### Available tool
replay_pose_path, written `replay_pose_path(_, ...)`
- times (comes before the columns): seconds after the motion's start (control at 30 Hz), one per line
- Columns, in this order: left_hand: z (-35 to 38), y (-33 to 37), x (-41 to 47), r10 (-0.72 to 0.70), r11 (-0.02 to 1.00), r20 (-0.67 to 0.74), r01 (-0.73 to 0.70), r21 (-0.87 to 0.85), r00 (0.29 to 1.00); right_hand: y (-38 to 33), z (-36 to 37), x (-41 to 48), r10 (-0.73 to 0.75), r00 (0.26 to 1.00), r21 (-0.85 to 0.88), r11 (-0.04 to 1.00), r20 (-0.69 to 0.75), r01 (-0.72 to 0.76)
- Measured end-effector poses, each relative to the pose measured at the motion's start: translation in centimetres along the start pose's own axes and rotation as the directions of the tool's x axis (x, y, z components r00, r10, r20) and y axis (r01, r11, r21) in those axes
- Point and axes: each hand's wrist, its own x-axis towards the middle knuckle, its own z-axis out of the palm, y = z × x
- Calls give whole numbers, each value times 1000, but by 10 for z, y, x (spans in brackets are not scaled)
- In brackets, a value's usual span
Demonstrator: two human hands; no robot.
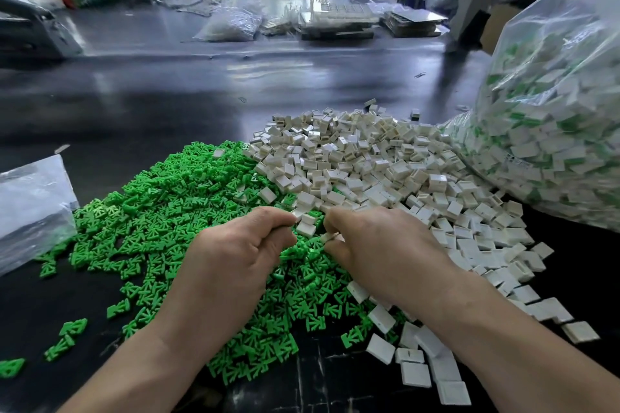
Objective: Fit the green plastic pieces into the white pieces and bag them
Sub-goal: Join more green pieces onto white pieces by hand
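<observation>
My right hand (379, 245) is pinching a white piece (330, 237), length pointing left; my left hand (241, 245) is curling knuckles-up, grip unclear.

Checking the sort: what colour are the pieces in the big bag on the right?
Mostly white with green showing, inside the clear bag; head view.

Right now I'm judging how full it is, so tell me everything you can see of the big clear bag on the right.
The big clear bag is thin, crinkled, glossy plastic film, bulging and tall, cut off by the frame at top and right. Through it show many white pieces with green ones fitted in, filling most of its visible height. It stands on the dark table, its lower left side touching the pile of loose white pieces.
</observation>
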Motion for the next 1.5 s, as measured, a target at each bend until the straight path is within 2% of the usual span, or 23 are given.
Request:
replay_pose_path(0.1, -1, 1, -1, -40, 996, -4, 40, -78, 999, 0, 1, 0, -11, 1000, 4, 1000, -15, 11)
replay_pose_path(0.2, 1, -1, -1, -80, 989, 5, 80, -128, 997, -1, 5, 5, -16, 999, -74, 997, 40, 19)
replay_pose_path(0.33, 0, -3, -2, -205, 884, 106, 230, -406, 973, 0, 4, 2, -17, 1000, -59, 998, 6, 17)
replay_pose_path(0.43, -2, -4, 0, -255, 777, 154, 297, -555, 955, 4, 2, -1, 7, 997, 192, 981, -80, 9)
replay_pose_path(0.5, -3, -4, 2, -286, 720, 166, 326, -613, 944, 5, 2, -2, 77, 993, 428, 903, -92, -30)
replay_pose_path(0.53, -4, -4, 2, -296, 706, 173, 337, -623, 940, 5, 0, -3, 110, 990, 493, 868, -91, -51)
replay_pose_path(0.6, -4, -4, 2, -296, 721, 176, 340, -603, 939, 6, -1, -3, 129, 988, 421, 904, -88, -80)
replay_pose_path(0.67, -3, -3, 1, -273, 770, 164, 318, -553, 948, 7, -5, -2, 140, 990, 194, 972, -20, -133)
replay_pose_path(0.73, -3, -2, 0, -250, 803, 156, 295, -518, 956, 7, -9, 0, 155, 984, 54, 986, 88, -160)
replay_pose_path(0.8, -3, 0, -1, -232, 824, 159, 280, -493, 960, 5, -10, -2, 121, 978, 33, 991, 170, -129)
replay_pose_path(0.9, -2, 3, -2, -213, 846, 170, 269, -460, 962, 3, -10, -4, 56, 979, 0, 998, 195, -57)
replay_pose_path(1.03, -1, 4, -3, -203, 852, 175, 262, -453, 963, 4, -8, -4, 39, 990, -31, 999, 135, -35)
replay_pose_path(1.1, -1, 4, -3, -203, 845, 161, 256, -470, 966, 8, -5, -7, 7, 999, 58, 998, 44, -10)
replay_pose_path(1.13, -2, 4, -3, -201, 838, 148, 248, -485, 968, 11, -4, -8, 14, 1000, 160, 987, -1, -13)
replay_pose_path(1.17, -2, 5, -3, -196, 831, 135, 237, -503, 971, 13, -3, -9, 44, 999, 315, 948, -26, -33)
replay_pose_path(1.2, -3, 5, -3, -190, 823, 120, 225, -522, 974, 15, -4, -9, 88, 996, 522, 850, -21, -65)
replay_pose_path(1.23, -4, 6, -3, -187, 816, 106, 214, -537, 977, 15, -7, -10, 128, 991, 741, 662, 38, -114)
replay_pose_path(1.27, -5, 5, -3, -189, 811, 91, 208, -547, 978, 13, -10, -11, 130, 983, 894, 414, 129, -172)
replay_pose_path(1.3, -7, 5, -3, -195, 805, 79, 206, -556, 978, 10, -12, -11, 99, 972, 955, 191, 213, -229)
replay_pose_path(1.33, -8, 5, -3, -202, 795, 71, 206, -571, 977, 6, -13, -10, 57, 962, 963, 33, 266, -268)
replay_pose_path(1.4, -8, 4, -3, -223, 745, 83, 225, -628, 971, 1, -11, -9, -20, 951, 940, -145, 310, -309)
replay_pose_path(1.5, -6, 5, -2, -243, 608, 164, 281, -742, 956, -2, -6, -8, -136, 945, 883, -339, 296, -326)
